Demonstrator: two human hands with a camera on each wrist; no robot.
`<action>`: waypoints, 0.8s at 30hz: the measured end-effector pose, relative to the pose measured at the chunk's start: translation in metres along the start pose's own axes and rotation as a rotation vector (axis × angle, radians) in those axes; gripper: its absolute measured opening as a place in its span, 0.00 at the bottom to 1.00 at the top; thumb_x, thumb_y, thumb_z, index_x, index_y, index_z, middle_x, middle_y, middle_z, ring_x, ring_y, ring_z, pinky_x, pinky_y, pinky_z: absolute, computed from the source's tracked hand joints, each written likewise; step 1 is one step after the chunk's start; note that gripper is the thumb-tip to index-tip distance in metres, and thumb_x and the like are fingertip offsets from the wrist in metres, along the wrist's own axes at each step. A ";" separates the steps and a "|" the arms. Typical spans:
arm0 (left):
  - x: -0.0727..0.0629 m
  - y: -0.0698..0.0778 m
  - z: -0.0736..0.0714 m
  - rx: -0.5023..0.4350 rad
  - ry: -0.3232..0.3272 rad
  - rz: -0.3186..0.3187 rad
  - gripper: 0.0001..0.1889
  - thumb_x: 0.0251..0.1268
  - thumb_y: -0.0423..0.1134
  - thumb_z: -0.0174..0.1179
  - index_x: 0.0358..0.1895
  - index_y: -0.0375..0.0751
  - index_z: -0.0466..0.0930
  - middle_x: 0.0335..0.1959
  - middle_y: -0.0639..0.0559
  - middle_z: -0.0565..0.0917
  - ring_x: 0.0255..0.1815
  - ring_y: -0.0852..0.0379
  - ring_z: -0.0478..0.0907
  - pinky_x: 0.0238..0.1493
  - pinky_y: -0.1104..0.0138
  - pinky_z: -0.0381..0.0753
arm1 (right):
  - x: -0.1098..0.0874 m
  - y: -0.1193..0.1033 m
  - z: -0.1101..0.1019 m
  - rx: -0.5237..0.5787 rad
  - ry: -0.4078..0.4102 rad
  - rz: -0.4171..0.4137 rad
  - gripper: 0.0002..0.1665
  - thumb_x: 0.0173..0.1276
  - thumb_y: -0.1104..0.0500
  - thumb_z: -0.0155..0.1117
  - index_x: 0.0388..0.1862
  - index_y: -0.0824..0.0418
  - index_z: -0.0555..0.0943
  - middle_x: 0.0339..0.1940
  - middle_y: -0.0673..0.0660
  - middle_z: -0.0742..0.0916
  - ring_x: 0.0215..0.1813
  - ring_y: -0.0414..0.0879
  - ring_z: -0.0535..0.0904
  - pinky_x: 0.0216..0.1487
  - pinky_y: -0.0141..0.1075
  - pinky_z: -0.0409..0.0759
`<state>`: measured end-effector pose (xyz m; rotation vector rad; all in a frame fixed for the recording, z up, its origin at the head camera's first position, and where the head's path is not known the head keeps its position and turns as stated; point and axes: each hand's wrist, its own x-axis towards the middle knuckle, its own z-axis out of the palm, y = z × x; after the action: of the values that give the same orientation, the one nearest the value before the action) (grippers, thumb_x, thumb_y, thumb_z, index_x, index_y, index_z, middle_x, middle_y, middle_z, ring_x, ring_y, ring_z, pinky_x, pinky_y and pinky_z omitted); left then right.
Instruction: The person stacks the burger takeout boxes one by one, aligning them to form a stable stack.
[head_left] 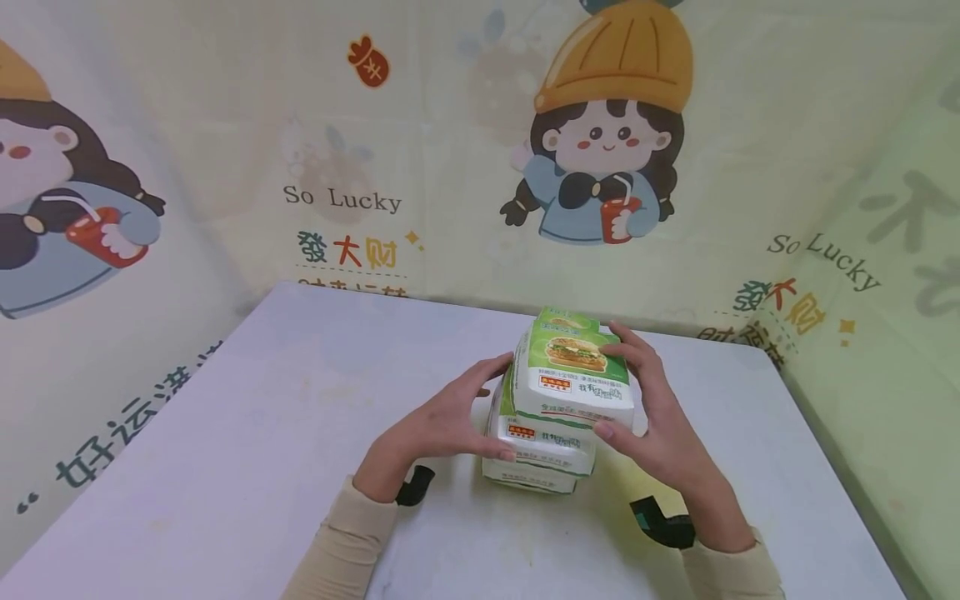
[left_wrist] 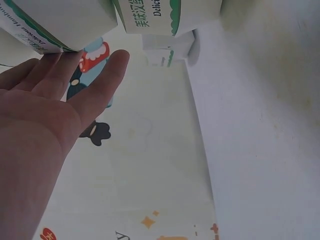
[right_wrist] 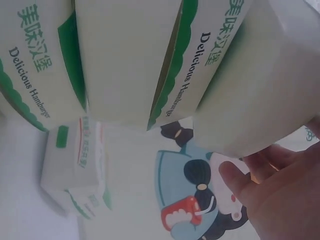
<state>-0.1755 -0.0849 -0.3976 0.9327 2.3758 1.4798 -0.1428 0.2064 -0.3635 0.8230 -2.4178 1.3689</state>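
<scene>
White-and-green cardboard hamburger boxes stand stacked on the table. A tilted upper hamburger box (head_left: 576, 379) sits over another hamburger box (head_left: 551, 446), with a white base (head_left: 528, 477) showing below. From the left side my left hand (head_left: 442, 417) holds the stack, thumb across the lower box's front and fingertips at the upper box's side. My right hand (head_left: 660, 417) grips the upper box at its right end, thumb by the front corner and fingers toward the back edge. In the right wrist view, part of these fingers is hidden behind the box.
A further green-topped box (head_left: 567, 320) shows behind the upper one. The white table (head_left: 300, 433) stretches out around the stack. A printed cloth wall (head_left: 450, 150) stands close behind it. Black bands (head_left: 663, 529) are worn at the wrists.
</scene>
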 end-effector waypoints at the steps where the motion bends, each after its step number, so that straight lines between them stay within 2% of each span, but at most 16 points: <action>1: 0.000 0.000 0.000 -0.004 0.001 -0.003 0.59 0.43 0.50 0.80 0.77 0.66 0.48 0.75 0.67 0.58 0.76 0.65 0.56 0.72 0.49 0.66 | -0.001 -0.001 0.000 -0.019 -0.001 -0.005 0.48 0.54 0.64 0.70 0.73 0.51 0.61 0.82 0.50 0.53 0.77 0.44 0.54 0.66 0.25 0.67; 4: -0.001 0.000 0.000 -0.016 0.005 -0.009 0.60 0.42 0.50 0.80 0.77 0.66 0.47 0.75 0.68 0.58 0.76 0.64 0.56 0.73 0.49 0.66 | -0.002 -0.002 -0.001 -0.060 -0.014 -0.017 0.48 0.54 0.61 0.70 0.74 0.49 0.62 0.82 0.50 0.54 0.78 0.46 0.52 0.69 0.27 0.61; 6: 0.000 0.001 0.000 -0.019 0.007 -0.005 0.59 0.42 0.50 0.80 0.77 0.68 0.48 0.75 0.69 0.59 0.75 0.64 0.57 0.72 0.50 0.66 | -0.002 -0.004 -0.001 -0.060 -0.031 -0.021 0.49 0.54 0.61 0.70 0.74 0.48 0.62 0.82 0.51 0.54 0.78 0.46 0.53 0.71 0.32 0.62; 8: 0.000 0.001 0.000 -0.024 0.005 0.007 0.59 0.42 0.50 0.81 0.76 0.69 0.48 0.73 0.69 0.61 0.74 0.65 0.59 0.72 0.50 0.66 | -0.002 -0.004 0.000 -0.061 -0.043 -0.022 0.50 0.53 0.62 0.71 0.74 0.48 0.62 0.82 0.51 0.54 0.78 0.45 0.53 0.71 0.29 0.61; 9: 0.001 0.001 -0.001 -0.027 0.003 0.011 0.59 0.41 0.50 0.81 0.76 0.70 0.49 0.73 0.69 0.61 0.73 0.65 0.59 0.72 0.50 0.66 | -0.002 -0.005 0.000 -0.055 -0.049 -0.024 0.50 0.53 0.62 0.71 0.74 0.48 0.61 0.81 0.51 0.54 0.79 0.45 0.52 0.73 0.35 0.62; 12: 0.001 0.001 -0.001 -0.032 -0.005 0.019 0.58 0.41 0.49 0.81 0.75 0.71 0.50 0.71 0.71 0.63 0.72 0.66 0.60 0.71 0.50 0.66 | -0.002 -0.007 0.001 -0.041 -0.062 -0.021 0.51 0.52 0.62 0.72 0.75 0.47 0.61 0.82 0.50 0.54 0.79 0.45 0.52 0.75 0.43 0.62; 13: 0.001 0.001 -0.002 -0.033 -0.008 0.019 0.58 0.41 0.48 0.81 0.75 0.71 0.51 0.71 0.71 0.64 0.72 0.66 0.61 0.71 0.50 0.66 | -0.002 -0.008 0.001 -0.037 -0.064 -0.022 0.52 0.52 0.62 0.72 0.75 0.47 0.60 0.82 0.50 0.54 0.79 0.45 0.51 0.74 0.49 0.62; 15: 0.000 0.000 -0.003 -0.036 -0.012 0.019 0.57 0.40 0.48 0.81 0.74 0.71 0.52 0.70 0.71 0.65 0.71 0.66 0.61 0.71 0.51 0.66 | -0.001 -0.010 0.003 -0.026 -0.071 -0.025 0.53 0.51 0.62 0.72 0.76 0.46 0.59 0.82 0.50 0.53 0.80 0.45 0.50 0.71 0.62 0.62; 16: 0.000 0.000 -0.003 -0.035 -0.013 0.019 0.57 0.40 0.48 0.81 0.74 0.71 0.52 0.69 0.71 0.65 0.71 0.66 0.61 0.71 0.51 0.66 | -0.001 -0.011 0.003 -0.027 -0.074 -0.027 0.54 0.51 0.61 0.72 0.76 0.46 0.59 0.82 0.49 0.53 0.80 0.46 0.50 0.71 0.62 0.62; 17: 0.000 0.000 -0.004 -0.038 -0.016 0.020 0.56 0.40 0.48 0.81 0.74 0.71 0.53 0.69 0.71 0.66 0.71 0.66 0.62 0.71 0.51 0.65 | -0.001 -0.011 0.004 -0.028 -0.077 -0.032 0.55 0.50 0.61 0.72 0.77 0.46 0.58 0.82 0.49 0.53 0.80 0.46 0.50 0.68 0.66 0.63; 24: 0.001 0.000 -0.005 -0.070 -0.033 0.038 0.55 0.41 0.45 0.81 0.73 0.69 0.54 0.67 0.69 0.68 0.70 0.66 0.63 0.71 0.51 0.65 | 0.001 -0.010 0.006 -0.045 -0.088 -0.049 0.57 0.49 0.60 0.73 0.78 0.47 0.57 0.82 0.50 0.51 0.80 0.46 0.49 0.63 0.68 0.68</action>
<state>-0.1787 -0.0877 -0.3946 0.9833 2.2799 1.5393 -0.1370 0.1971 -0.3592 0.9439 -2.4669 1.2805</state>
